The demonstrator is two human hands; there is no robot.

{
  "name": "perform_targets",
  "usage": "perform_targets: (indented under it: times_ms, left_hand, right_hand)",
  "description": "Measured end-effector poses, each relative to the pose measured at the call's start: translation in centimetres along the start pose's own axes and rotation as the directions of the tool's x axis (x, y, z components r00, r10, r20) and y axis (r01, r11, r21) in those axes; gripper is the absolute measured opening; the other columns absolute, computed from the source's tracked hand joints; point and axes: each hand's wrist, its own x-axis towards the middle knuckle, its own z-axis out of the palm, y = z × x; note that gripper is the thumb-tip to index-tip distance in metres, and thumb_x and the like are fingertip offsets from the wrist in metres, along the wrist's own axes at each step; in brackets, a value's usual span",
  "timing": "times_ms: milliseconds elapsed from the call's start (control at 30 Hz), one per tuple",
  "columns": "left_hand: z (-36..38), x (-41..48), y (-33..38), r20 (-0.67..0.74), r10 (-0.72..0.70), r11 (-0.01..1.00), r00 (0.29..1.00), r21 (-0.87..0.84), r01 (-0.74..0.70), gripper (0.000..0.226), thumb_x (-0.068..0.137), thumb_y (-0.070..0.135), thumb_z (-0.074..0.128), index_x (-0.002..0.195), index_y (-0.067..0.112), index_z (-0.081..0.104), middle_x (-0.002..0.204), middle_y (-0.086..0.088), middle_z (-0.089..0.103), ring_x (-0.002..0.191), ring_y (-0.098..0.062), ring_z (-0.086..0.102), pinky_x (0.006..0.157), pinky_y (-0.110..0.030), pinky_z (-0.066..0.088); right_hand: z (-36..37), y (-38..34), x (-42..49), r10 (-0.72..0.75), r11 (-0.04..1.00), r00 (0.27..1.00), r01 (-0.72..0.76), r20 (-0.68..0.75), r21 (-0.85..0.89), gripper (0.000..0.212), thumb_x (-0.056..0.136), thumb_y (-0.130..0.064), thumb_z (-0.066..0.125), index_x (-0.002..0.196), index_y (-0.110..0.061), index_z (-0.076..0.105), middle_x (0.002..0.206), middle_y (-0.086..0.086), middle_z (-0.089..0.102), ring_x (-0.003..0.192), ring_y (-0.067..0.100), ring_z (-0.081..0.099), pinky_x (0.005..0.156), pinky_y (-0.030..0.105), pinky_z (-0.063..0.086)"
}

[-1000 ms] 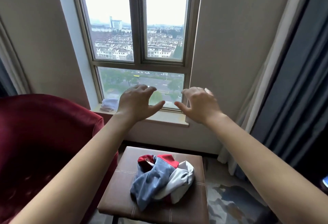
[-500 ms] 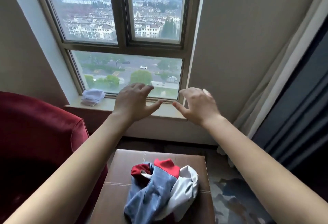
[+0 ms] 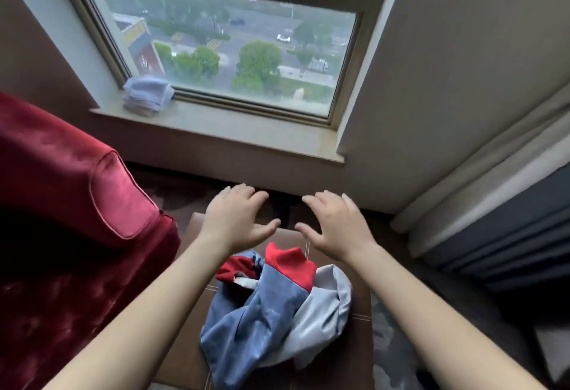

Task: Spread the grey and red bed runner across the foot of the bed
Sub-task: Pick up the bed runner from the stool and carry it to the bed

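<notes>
A deep red velvet armchair (image 3: pixel 77 204) fills the left side, under a wide metal-framed window (image 3: pixel 234 50). Beside the chair stands a brown stitched leather footstool (image 3: pixel 182 355). The grey and red bed runner (image 3: pixel 271 306) lies crumpled in a heap on top of it. A folded pale blue cloth (image 3: pixel 148 93) sits on the windowsill. Both arms reach over the stool: the left hand (image 3: pixel 234 220) and right hand (image 3: pixel 336 226) hover side by side, palms down, above the runner's far edge. Their fingers are spread and hold nothing.
</notes>
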Motion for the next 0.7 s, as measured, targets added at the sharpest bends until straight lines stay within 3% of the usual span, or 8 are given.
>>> perform_targets:
  times_ms: [200, 400, 467, 567, 633, 700]
  left_hand:
    - [13.2, -1.9, -1.3, 0.214, 0.067, 0.996, 0.975, -0.072, -0.052, 0.071, 0.063, 0.070, 0.051, 0.114, 0.023, 0.066, 0.122, -0.008, 0.064, 0.118, -0.028, 0.058, 0.101, -0.041, 0.043]
    - [24.7, -5.6, -1.6, 0.441, 0.049, 0.996, 0.896, -0.087, -0.011, 0.110, 0.039, 0.091, 0.045, 0.131, 0.030, 0.056, 0.139, -0.015, 0.050, 0.129, -0.036, 0.045, 0.095, -0.059, 0.043]
    - [27.7, -6.5, -1.8, 0.498, 0.021, 0.997, 0.867, -0.076, 0.019, 0.122, 0.032, 0.093, 0.043, 0.140, 0.036, 0.042, 0.150, -0.016, 0.032, 0.138, -0.039, 0.030, 0.097, -0.066, 0.035]
    - [32.2, -7.6, -2.8, 0.563, -0.005, 0.999, 0.827, -0.038, 0.032, 0.131, 0.029, 0.088, 0.047, 0.146, 0.047, 0.007, 0.158, -0.013, -0.005, 0.144, -0.040, -0.003, 0.103, -0.072, 0.012]
    - [34.8, -8.2, -3.2, 0.589, -0.031, 0.999, 0.808, -0.012, 0.048, 0.133, 0.031, 0.085, 0.051, 0.140, 0.052, -0.019, 0.156, -0.010, -0.022, 0.143, -0.039, -0.015, 0.103, -0.071, 0.004]
    - [36.7, -8.2, -3.4, 0.586, -0.061, 0.997, 0.808, -0.004, 0.078, 0.135, 0.033, 0.082, 0.055, 0.134, 0.053, -0.029, 0.155, -0.006, -0.026, 0.142, -0.040, -0.015, 0.103, -0.070, 0.005]
  right_hand:
    - [13.8, 1.0, -0.4, -0.118, 0.990, 0.958, 0.092, 0.263, 0.107, 0.086, 0.073, -0.067, 0.050, 0.145, -0.027, 0.028, 0.149, 0.004, 0.034, 0.140, 0.023, 0.027, 0.114, 0.044, 0.017]
    - [24.8, 2.3, -3.0, -0.149, 0.989, 0.846, 0.116, 0.512, 0.097, 0.119, 0.062, -0.064, 0.069, 0.146, -0.041, -0.012, 0.159, 0.003, -0.009, 0.145, 0.025, -0.011, 0.111, 0.058, 0.005]
    - [27.2, 2.4, -3.6, -0.138, 0.990, 0.801, 0.118, 0.583, 0.071, 0.128, 0.059, -0.061, 0.075, 0.143, -0.043, -0.020, 0.157, 0.005, -0.020, 0.143, 0.028, -0.021, 0.108, 0.065, 0.004]
    - [30.3, 2.3, -4.1, -0.100, 0.993, 0.726, 0.118, 0.681, 0.019, 0.139, 0.055, -0.051, 0.083, 0.142, -0.042, -0.025, 0.154, 0.007, -0.027, 0.141, 0.031, -0.025, 0.104, 0.070, 0.009]
    - [32.3, 2.1, -4.2, -0.069, 0.995, 0.705, 0.101, 0.705, -0.003, 0.134, 0.062, -0.041, 0.082, 0.141, -0.042, -0.026, 0.154, 0.008, -0.027, 0.141, 0.033, -0.023, 0.105, 0.070, 0.011]
    - [34.0, 1.9, -4.1, -0.043, 0.997, 0.722, 0.071, 0.691, -0.012, 0.122, 0.073, -0.031, 0.075, 0.141, -0.043, -0.026, 0.154, 0.009, -0.026, 0.141, 0.036, -0.022, 0.106, 0.069, 0.013]
